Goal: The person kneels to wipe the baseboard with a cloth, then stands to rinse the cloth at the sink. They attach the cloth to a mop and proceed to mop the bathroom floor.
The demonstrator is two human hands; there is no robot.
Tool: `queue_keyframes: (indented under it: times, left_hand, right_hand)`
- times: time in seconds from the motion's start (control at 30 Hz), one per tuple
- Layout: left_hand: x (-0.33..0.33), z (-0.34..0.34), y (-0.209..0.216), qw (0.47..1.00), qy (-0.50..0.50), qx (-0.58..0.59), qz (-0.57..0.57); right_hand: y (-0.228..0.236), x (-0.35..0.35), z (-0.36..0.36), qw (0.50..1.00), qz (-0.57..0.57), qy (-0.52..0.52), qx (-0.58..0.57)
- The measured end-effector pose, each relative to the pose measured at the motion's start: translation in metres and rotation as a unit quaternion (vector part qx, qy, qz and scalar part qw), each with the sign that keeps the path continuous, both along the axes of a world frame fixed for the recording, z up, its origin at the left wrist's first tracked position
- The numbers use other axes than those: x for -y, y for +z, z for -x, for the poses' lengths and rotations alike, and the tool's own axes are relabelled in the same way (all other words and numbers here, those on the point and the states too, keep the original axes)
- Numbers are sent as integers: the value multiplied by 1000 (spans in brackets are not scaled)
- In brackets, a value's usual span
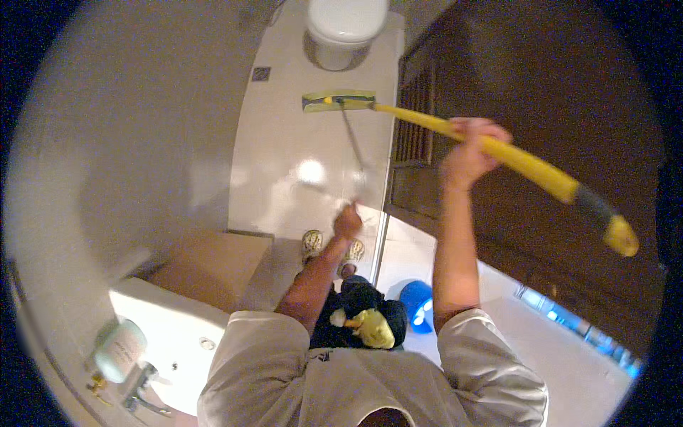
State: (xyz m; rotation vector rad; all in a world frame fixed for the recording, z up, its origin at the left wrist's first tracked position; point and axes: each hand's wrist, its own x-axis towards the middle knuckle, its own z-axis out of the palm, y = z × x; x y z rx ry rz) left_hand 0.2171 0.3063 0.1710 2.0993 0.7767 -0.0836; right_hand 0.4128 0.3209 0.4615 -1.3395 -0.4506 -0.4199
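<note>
A flat mop lies across the upper middle of the view, its long yellow pole (pixel 533 166) ending in a dark grip and a yellow tip at the right. My right hand (pixel 475 149) is wrapped round the pole. At the far end, the mop head (pixel 339 100) with its yellow-green pad rests on the pale tiled floor (pixel 284 135), in front of the toilet. My left hand (pixel 348 222) hangs lower, above my feet, apart from the mop. Its fingers look curled in, with nothing seen in them.
The white toilet (pixel 347 21) stands at the far end, a floor drain (pixel 261 74) to its left. A brown louvred door (pixel 512 78) fills the right side. A white sink (pixel 178 341) with a tap is at the lower left. A blue bucket-like object (pixel 415 299) sits near my right side.
</note>
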Motion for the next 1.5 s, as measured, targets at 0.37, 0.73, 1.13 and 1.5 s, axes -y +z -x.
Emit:
queue_keyframes:
  times: [0.37,0.73,1.13,1.5]
  left_hand:
    - [-50,-36,176,961,-220,131,-101]
    - [103,55,197,941,-264,120,-176]
    - [261,130,252,909,-365,153,-127]
    - [248,111,264,881,-393,229,-125]
  right_hand:
    - [51,141,199,989,73,123,-29]
    - [58,300,296,990,65,111,-64]
    - [144,465,348,985,37,72,-151]
    - [176,438,335,989,-46,136,-43]
